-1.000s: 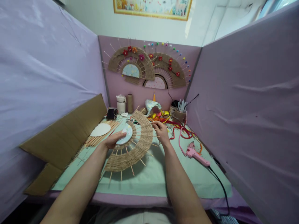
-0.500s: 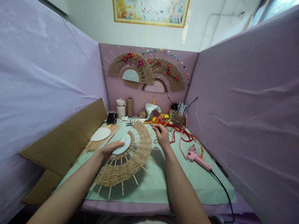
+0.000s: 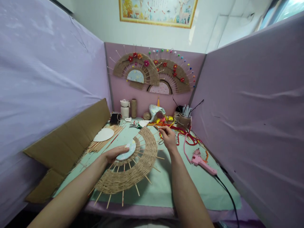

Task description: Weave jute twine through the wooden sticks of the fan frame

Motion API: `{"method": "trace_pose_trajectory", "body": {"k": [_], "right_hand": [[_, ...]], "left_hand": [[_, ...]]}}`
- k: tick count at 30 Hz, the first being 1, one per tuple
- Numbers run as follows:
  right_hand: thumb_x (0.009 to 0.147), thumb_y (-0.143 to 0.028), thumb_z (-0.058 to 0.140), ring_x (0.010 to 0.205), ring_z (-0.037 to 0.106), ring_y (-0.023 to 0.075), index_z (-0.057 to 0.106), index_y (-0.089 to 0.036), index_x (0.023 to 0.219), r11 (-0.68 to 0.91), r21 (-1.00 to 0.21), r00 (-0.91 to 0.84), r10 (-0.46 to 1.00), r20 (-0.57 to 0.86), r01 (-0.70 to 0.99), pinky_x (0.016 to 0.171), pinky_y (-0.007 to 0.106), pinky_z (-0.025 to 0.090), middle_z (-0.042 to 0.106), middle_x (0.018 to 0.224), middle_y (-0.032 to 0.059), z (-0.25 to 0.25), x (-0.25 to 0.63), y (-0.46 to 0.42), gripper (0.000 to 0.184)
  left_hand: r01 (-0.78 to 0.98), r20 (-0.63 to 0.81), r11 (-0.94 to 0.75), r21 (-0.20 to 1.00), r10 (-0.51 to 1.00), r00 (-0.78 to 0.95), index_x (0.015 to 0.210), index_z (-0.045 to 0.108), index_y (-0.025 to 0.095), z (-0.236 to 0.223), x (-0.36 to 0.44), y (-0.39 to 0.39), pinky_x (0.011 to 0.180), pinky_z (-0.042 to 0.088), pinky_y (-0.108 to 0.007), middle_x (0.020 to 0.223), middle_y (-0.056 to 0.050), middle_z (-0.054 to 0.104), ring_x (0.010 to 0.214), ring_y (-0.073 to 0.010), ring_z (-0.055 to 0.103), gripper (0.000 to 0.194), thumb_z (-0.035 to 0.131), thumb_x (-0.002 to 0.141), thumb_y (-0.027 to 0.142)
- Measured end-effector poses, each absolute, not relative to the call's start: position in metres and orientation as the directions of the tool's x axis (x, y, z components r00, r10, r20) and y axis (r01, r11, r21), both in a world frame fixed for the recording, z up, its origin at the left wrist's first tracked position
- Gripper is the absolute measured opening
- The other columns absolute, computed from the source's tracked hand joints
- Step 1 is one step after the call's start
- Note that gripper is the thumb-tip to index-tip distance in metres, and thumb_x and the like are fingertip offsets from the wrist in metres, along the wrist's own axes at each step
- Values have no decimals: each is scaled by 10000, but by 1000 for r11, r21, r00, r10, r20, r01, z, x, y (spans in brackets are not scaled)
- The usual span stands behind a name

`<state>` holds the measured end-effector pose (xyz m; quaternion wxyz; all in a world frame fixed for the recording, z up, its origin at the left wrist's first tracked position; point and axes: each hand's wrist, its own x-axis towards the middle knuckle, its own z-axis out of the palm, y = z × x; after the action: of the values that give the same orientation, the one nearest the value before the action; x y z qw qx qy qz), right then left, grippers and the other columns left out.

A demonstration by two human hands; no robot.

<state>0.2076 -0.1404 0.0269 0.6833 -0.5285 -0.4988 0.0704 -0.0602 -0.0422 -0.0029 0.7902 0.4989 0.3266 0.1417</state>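
My left hand (image 3: 116, 153) is closed on a woven twine fan (image 3: 144, 166), its thumb lying on the pale blue patterned half-disc (image 3: 130, 151) at the fan's centre. Thin wooden sticks radiate from that centre through a wide band of brown twine, and their bare ends stick out past the outer edge. The fan is held tilted above the table. Beside its upper right edge, close to the stick ends, my right hand (image 3: 169, 137) is in a pinch. Whatever sits between those fingertips is too small to make out.
A pink glue gun (image 3: 201, 162) with a black cord lies at right. Red and yellow craft stems (image 3: 187, 134) are strewn behind it. Thin sticks (image 3: 101, 145) and a white oval (image 3: 104, 135) lie left, beside folded cardboard (image 3: 71, 136). Green-handled pliers (image 3: 136, 126) lie behind the fan.
The fan has come slightly nearer and lower in view, its upper end dropping away from the pliers. My right hand stays pinched near its edge. The whole view has shifted a little.
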Motion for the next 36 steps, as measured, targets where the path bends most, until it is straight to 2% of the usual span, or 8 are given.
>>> {"method": "trace_pose_trajectory", "body": {"k": [4,9,18,26,32,36], "right_hand": [[716,-384,635,611,497,126,625,-184,784,415,-877,494,726,479,241,581,258,402,601,698,3,26,210,-140,212],[671,-425,661,533,437,95,617,-184,795,394,-918,449,815,367,35,504,228,350,548,636,-21,20,212,-136,274],[654,-458,680,505,408,93,599,-179,740,338,-941,376,870,317,11,477,222,323,513,581,-32,17,197,-132,303],[680,-427,694,554,444,100,602,-166,763,276,-961,351,902,252,-19,515,219,331,551,637,-18,17,194,-133,289],[642,-420,737,544,463,98,579,-173,747,242,-952,306,935,177,-189,516,218,336,555,625,-27,18,195,-134,311],[604,-382,776,501,445,79,582,-186,808,209,-925,261,957,127,-317,496,205,324,529,593,-49,20,202,-138,342]], "left_hand": [[119,-384,464,878,534,753,885,665,97,-1,-59,-46,494,423,-207,705,-62,700,540,-123,591,463,845,525,327],[117,-364,473,873,473,803,907,663,104,1,-59,-51,521,439,-213,748,-73,705,576,-135,608,500,850,508,339],[54,-327,499,865,477,816,883,671,95,-6,-57,-55,452,384,-187,684,-59,689,494,-97,552,551,869,450,374],[38,-307,509,860,456,835,933,657,80,-3,-57,-57,538,434,-205,775,-85,703,592,-123,602,579,867,471,358],[79,-317,504,860,406,857,960,650,84,-8,-58,-59,526,428,-199,775,-75,699,582,-115,591,613,867,465,372],[112,-328,492,863,378,866,986,641,80,-12,-60,-60,508,414,-184,766,-65,692,577,-103,581,620,863,481,364]]}}
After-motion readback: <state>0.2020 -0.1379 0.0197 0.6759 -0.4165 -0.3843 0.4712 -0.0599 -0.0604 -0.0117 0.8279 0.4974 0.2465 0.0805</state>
